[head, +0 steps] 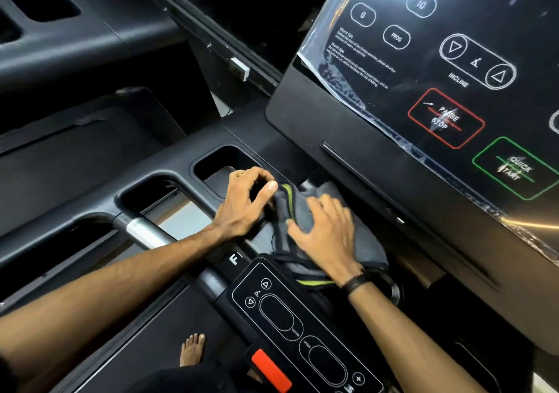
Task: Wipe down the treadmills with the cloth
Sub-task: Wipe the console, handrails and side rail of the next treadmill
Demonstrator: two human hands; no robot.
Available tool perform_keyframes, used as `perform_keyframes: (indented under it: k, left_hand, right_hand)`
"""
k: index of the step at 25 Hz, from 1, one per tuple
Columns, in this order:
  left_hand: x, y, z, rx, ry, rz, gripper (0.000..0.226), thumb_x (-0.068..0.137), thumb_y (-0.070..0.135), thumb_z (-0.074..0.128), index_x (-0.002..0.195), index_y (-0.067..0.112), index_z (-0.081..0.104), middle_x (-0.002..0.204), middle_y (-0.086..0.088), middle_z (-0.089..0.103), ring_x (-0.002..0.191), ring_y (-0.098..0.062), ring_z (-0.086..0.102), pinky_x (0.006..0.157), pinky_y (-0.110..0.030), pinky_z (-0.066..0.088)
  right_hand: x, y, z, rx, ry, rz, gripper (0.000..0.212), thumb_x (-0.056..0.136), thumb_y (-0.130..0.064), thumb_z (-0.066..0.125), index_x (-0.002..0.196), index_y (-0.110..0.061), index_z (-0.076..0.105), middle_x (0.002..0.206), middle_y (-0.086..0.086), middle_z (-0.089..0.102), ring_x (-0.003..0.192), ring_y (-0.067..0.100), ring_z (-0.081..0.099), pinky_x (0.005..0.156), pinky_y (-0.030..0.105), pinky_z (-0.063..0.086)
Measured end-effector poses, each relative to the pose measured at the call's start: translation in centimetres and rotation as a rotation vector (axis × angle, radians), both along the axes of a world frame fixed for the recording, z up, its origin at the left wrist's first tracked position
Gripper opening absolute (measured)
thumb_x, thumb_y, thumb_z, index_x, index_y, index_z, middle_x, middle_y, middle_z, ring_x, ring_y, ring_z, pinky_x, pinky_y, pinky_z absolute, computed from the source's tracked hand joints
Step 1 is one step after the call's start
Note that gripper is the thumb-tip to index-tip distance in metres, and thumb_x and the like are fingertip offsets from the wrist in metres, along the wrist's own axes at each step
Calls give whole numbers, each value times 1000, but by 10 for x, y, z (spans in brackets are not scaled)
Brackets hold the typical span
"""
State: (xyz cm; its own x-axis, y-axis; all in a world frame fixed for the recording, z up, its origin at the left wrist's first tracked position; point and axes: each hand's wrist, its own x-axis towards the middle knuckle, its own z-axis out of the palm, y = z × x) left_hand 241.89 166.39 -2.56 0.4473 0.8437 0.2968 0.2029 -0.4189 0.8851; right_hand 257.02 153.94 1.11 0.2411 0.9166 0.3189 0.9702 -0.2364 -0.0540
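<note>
A single head-worn wide-angle view looks steeply down and forward from close above the treadmill (302, 126) console. The frame is tilted, so the control panel (447, 84) slants across the far right and the handlebar keypad (299, 326) runs diagonally at the near centre. Both forearms enter from the near edge, and the hands sit mid-frame. A bare foot (192, 349) shows straight below, near the bottom edge.
</note>
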Motion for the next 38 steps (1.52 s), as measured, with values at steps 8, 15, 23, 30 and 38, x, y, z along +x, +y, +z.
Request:
perform_keyframes:
  k: [8, 15, 23, 30, 38]
  left_hand:
    - [0, -3, 3, -21, -81, 13, 40, 95, 55, 44, 96, 20, 64, 94, 4, 69, 96, -25, 63, 93, -50, 45]
    - [-2, -1, 7, -25, -192, 100, 32, 95, 39, 45, 101, 14, 64, 96, 0, 68, 93, -25, 64, 86, -52, 49]
    - [0, 2, 14, -171, -371, 88, 35, 83, 30, 48, 100, 4, 64, 96, -6, 70, 93, -23, 67, 86, -53, 53]
    - [-1, 2, 16, -153, -342, 44, 36, 81, 31, 45, 99, 6, 64, 96, -5, 70, 92, -19, 66, 86, -45, 55]
    - [1, 1, 15, -126, -318, 71, 34, 80, 30, 45, 99, 9, 64, 94, -3, 71, 93, -20, 67, 86, -47, 54]
  right_hand:
    - [19, -52, -5, -8, 127, 318, 35, 76, -48, 70, 89, -16, 63, 87, 0, 54, 81, 24, 54, 71, 42, 47]
    - [3, 21, 7, -56, -25, -14, 31, 74, -44, 57, 87, -17, 66, 94, 2, 53, 84, 26, 51, 72, 40, 41]
    - [-27, 14, 25, -350, 356, 479, 26, 83, -32, 66, 73, -16, 48, 98, 0, 48, 88, 18, 49, 78, 32, 41]
    - [-6, 21, 36, -359, 163, 384, 33, 80, -47, 57, 88, -15, 59, 99, 0, 53, 90, 23, 51, 78, 43, 45]
    - [13, 25, 31, -348, 42, 251, 37, 75, -46, 43, 83, -14, 60, 100, 1, 49, 92, 25, 53, 74, 41, 51]
